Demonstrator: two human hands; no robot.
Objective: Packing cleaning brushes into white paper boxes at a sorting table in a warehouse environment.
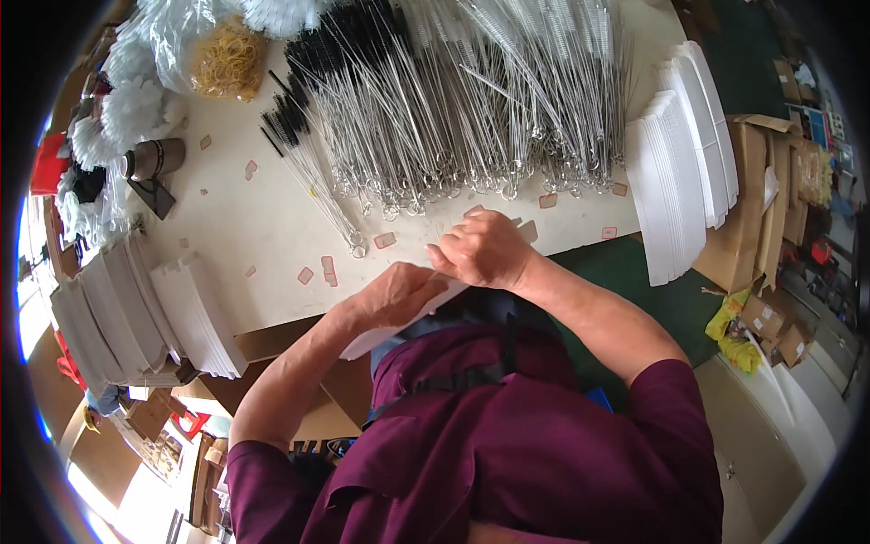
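Observation:
In front of my body, at the table's near edge, both hands work on a long flat white carton. My left hand is closed round its middle. Curled over the upper end is my right hand, its fingers closed; they cover that end of the carton. Beyond my hands lies a wide heap of wire-handled brushes, with black-bristled ones on the left and white-bristled ones on the right. A small separate bunch of black brushes lies nearer, its looped ends towards me.
White flat cartons are stacked at the table's left edge and right edge. A bag of yellow rubber bands and a metal flask stand at the back left. Small red-edged slips dot the table. Brown cardboard leans beyond the right stack.

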